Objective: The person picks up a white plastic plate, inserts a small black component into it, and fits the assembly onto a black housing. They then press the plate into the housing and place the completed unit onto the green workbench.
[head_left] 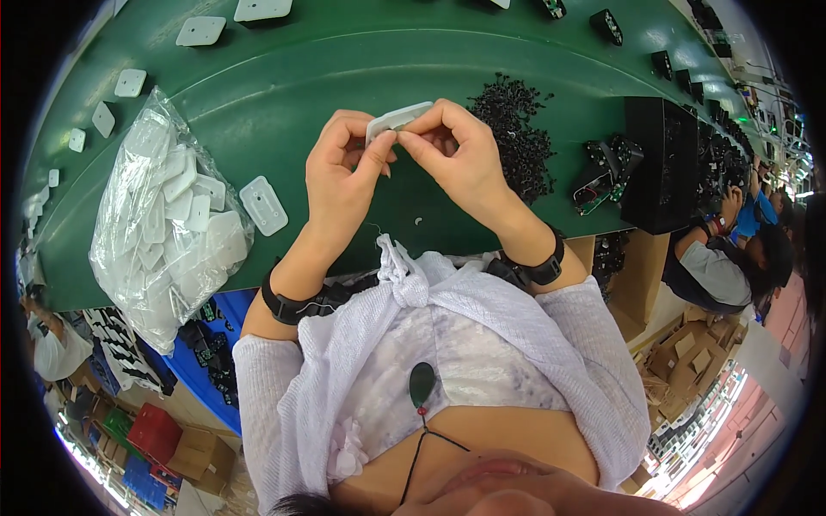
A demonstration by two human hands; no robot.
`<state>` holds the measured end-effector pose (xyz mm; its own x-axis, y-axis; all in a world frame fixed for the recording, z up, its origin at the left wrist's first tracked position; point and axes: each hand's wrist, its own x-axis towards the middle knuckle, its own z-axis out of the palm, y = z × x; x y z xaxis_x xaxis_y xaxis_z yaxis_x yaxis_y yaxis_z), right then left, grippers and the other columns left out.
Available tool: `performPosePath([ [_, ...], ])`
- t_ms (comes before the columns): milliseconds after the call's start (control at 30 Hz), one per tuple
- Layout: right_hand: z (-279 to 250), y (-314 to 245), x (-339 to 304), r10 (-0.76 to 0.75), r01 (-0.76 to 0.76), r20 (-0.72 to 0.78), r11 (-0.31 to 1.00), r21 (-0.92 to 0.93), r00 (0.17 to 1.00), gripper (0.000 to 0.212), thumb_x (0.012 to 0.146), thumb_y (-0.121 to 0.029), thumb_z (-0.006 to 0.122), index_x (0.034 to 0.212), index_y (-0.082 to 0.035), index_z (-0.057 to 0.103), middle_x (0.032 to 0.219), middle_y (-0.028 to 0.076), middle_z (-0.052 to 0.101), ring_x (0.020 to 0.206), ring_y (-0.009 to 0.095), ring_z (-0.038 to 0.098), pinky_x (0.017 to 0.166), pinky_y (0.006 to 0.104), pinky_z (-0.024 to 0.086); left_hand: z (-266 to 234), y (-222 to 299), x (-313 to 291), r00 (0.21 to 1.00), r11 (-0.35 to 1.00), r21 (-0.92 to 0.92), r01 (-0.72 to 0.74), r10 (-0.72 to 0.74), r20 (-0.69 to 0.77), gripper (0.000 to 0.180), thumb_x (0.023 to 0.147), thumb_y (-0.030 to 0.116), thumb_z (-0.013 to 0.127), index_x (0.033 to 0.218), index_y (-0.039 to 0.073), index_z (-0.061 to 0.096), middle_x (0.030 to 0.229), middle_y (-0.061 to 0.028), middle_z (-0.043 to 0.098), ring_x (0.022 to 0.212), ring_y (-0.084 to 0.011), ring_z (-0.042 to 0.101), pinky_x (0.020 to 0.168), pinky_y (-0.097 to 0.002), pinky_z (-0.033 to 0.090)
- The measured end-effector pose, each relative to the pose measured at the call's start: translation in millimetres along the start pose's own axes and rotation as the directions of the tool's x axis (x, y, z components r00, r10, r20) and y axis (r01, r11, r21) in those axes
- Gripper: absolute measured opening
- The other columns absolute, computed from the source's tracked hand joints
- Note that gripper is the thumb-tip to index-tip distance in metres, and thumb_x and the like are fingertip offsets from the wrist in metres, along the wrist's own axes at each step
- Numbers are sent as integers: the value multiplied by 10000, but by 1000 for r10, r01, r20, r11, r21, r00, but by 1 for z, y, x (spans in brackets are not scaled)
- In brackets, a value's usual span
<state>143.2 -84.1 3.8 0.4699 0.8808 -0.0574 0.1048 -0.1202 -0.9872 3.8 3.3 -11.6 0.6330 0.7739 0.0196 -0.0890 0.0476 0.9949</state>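
Over the green worktable, a white plastic cover (399, 117) is held up, tilted, between my two hands. My left hand (346, 159) grips its left end with thumb and fingers. The fingers of my right hand (456, 155) pinch at its right side, thumb tip close to the left thumb. Whether a small part sits between the thumbs is too small to tell. A pile of small black plastic parts (514, 129) lies just right of my right hand. Another white cover (263, 206) rests on the table left of my left forearm, beside a clear bag (163, 224) full of white covers.
Black housings with green circuit boards (604, 172) lie at the right, next to a black box (658, 163). White covers (201, 31) and black units (607, 27) stand along the table's far side. A blue bin (206, 361) is below the table edge at left. A co-worker (718, 258) sits at the right.
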Motion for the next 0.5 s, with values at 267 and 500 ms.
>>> performPosePath([
  [267,-15,-5,7,-265,261,19,934,-245,964,256,779,-135,787,982,-65,647,952,-12,535,775,87,467,646,218,359,-6,4,-6,993,983,-143,112,-105,59,58,920,1,615,916,-48,584,975,-77,547,751,-122,609,616,-235,503],
  [500,-19,-3,16,67,-50,243,996,-73,968,218,803,-124,779,903,-50,601,809,-14,583,688,54,497,603,215,389,-12,9,-2,986,984,-113,135,-123,113,56,921,-7,604,944,-57,599,972,-76,540,766,-127,611,626,-236,503],
])
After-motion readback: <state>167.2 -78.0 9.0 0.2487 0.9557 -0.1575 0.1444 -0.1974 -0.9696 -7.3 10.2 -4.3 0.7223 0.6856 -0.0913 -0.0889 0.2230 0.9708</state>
